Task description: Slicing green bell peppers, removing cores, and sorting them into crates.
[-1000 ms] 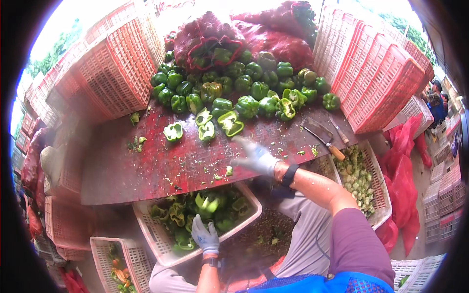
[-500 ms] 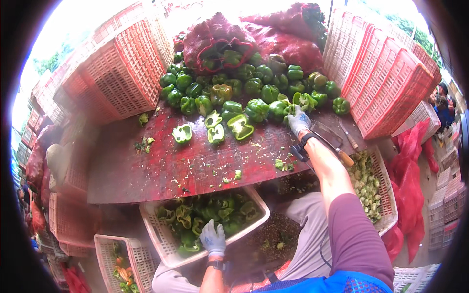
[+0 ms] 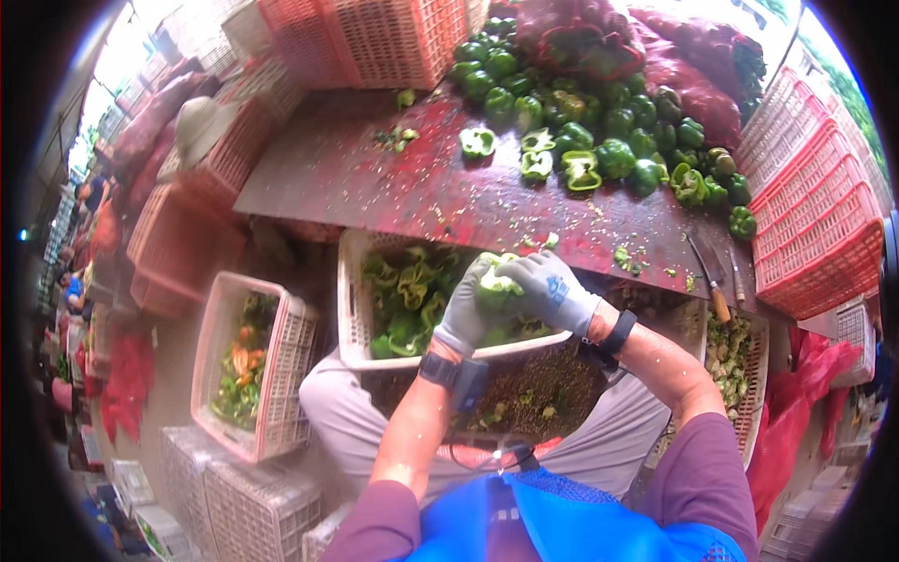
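Both gloved hands meet over the front edge of the table, around a green bell pepper [image 3: 497, 273] whose pale cut side shows at the top. My left hand [image 3: 462, 314] grips it from the left, while my right hand [image 3: 554, 290] closes on it from the right. Below them sits a white crate [image 3: 352, 321] with cut green pepper pieces [image 3: 408, 304] inside. On the red tabletop [image 3: 375, 183], several cut halves lie in front of a heap of whole green peppers [image 3: 613, 122]. A wooden-handled knife [image 3: 719, 302] rests at the table's right edge.
Stacked pink crates [image 3: 829, 220] rise at the right, with more pink crates [image 3: 375, 42] at the back left. Red mesh sacks [image 3: 688, 80] stand behind the peppers. A crate of mixed peppers [image 3: 287, 370] tilts at lower left; one with pale cores [image 3: 729, 361] sits right.
My view has swung left. My right hand has come from the pepper heap, and my left has risen from the crate; both now hold one pepper together.
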### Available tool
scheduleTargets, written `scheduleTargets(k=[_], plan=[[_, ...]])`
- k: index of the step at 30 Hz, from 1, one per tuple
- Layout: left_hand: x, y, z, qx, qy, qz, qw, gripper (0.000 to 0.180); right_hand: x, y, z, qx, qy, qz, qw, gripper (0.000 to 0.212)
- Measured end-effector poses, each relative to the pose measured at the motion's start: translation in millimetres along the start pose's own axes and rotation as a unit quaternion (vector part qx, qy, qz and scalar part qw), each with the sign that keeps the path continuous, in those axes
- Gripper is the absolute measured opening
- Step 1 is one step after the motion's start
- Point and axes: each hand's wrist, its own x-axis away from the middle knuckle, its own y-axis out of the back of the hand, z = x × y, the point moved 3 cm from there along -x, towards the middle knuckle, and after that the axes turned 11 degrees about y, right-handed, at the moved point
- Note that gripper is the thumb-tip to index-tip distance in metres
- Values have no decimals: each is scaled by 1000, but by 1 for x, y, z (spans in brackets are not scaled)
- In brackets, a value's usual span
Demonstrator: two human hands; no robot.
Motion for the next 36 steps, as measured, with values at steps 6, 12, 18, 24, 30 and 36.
scheduleTargets(k=[6, 12, 18, 24, 30, 36], plan=[[43, -15, 18, 72, -24, -20, 997, 45, -16, -21, 19, -29, -3, -57, 998, 30], [47, 23, 39, -14, -167, -134, 977, 38, -14, -74, 31, -108, -139, -123, 977, 21], [55, 45, 34, 56, -61, -97, 992, 43, 7, -112, -6, -389, -359, -195, 826, 22], [82, 62, 17, 113, -12, -171, 979, 46, -21, -77, 51, 12, -64, -49, 997, 48], [65, 58, 39, 150, -17, -99, 983, 29, 5, -99, 57, 9, -1, -5, 1000, 44], [54, 82, 52, 87, -111, -201, 969, 26, -7, -133, 56, 39, -103, 54, 992, 36]])
